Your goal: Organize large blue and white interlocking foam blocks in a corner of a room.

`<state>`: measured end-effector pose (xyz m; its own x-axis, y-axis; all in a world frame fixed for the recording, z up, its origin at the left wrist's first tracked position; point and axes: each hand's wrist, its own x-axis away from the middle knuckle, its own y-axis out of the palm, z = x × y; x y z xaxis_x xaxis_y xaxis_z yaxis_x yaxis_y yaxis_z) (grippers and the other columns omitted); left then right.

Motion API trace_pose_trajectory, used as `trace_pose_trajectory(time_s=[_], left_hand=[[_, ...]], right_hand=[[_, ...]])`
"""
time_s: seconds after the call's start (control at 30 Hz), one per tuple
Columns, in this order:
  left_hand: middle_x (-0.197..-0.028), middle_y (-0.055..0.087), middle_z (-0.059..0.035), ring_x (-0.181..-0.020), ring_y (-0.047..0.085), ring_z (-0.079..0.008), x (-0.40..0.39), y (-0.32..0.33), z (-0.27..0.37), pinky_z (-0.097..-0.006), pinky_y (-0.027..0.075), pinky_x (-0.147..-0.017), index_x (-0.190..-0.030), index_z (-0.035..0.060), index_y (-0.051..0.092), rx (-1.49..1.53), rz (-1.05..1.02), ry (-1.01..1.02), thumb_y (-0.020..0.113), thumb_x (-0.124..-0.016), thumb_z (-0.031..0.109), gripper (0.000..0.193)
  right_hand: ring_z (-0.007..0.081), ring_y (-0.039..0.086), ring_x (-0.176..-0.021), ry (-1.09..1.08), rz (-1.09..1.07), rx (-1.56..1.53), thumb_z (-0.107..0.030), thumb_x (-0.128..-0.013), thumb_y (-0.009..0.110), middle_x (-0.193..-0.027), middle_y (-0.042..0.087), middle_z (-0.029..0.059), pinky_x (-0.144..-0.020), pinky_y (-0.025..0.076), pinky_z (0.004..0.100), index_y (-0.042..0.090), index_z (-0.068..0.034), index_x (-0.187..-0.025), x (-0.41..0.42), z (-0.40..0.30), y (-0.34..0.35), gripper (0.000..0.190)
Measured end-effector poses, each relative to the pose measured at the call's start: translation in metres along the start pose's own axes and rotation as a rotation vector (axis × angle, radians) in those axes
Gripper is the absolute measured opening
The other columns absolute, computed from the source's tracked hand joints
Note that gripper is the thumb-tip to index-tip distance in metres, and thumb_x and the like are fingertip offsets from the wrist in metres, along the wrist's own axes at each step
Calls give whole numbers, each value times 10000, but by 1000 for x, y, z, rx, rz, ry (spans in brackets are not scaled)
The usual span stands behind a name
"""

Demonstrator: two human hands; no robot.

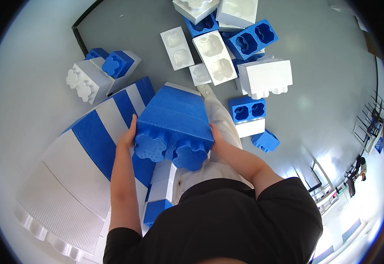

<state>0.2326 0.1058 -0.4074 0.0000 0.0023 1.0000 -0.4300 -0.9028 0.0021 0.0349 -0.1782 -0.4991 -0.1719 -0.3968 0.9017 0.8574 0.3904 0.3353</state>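
Between my two hands is a large blue foam building block (175, 118), its two knobbed studs turned toward my body. My left hand (128, 133) presses flat on its left side, and my right hand (215, 137) grips the right side. A white edge shows at the block's far end; whether that is a second block joined to it I cannot tell. Just left of the held block stands a wall of stacked blue and white blocks (93, 142), close to my left forearm. Smaller white and blue blocks (160, 184) show low beside my legs.
Loose blocks lie heaped on the grey floor (310, 66) ahead, among them a white block (266, 77) and a blue block (253, 38). Nearer on the right are a blue block (247, 109) and a small blue block (266, 140). Another person (357, 173) is far right.
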Motion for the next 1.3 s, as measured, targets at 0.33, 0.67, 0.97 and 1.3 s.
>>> trace_pose_trajectory(time_s=[0.33, 0.67, 0.97, 1.3], left_hand=[[-1417, 424, -165, -1307, 396, -285, -13, -15, -45, -373, 283, -1089, -1402, 19, 401, 111, 32, 279, 447, -838, 726, 905], [-1428, 403, -177, -1315, 386, -325, -16, -12, -121, -445, 289, -1078, -1387, -2, 392, 283, 860, 661, 439, -899, 637, 805], [-1539, 194, -127, -1389, 251, -364, 23, 80, -167, -677, 188, -1042, -1493, 215, 142, 933, 379, 318, 393, -902, 656, 779], [-1457, 311, -130, -1327, 354, -314, 2, 74, -127, -491, 342, -1063, -1448, 127, 206, 1132, 175, 640, 343, -962, 572, 673]], right_hand=[[280, 522, -1198, -32, 54, 121, -503, -920, 383, -1297, 552, 118, -1040, 382, 429, 458, -61, -1323, 20, 9, 7, 603], [273, 570, -1102, -260, 317, 789, -470, -898, 523, -1235, 577, 155, -992, 409, 396, 459, -30, -1324, -40, -11, -19, 616], [379, 440, -1216, -1017, -22, 1750, -422, -801, 677, -1269, 503, 228, -1025, 360, 431, 472, -11, -1307, 52, -10, 99, 683], [489, 197, -1349, -1364, -159, 2356, -308, -576, 836, -1495, 145, 278, -1040, 200, 665, 294, -210, -1461, 69, 99, 177, 1043]])
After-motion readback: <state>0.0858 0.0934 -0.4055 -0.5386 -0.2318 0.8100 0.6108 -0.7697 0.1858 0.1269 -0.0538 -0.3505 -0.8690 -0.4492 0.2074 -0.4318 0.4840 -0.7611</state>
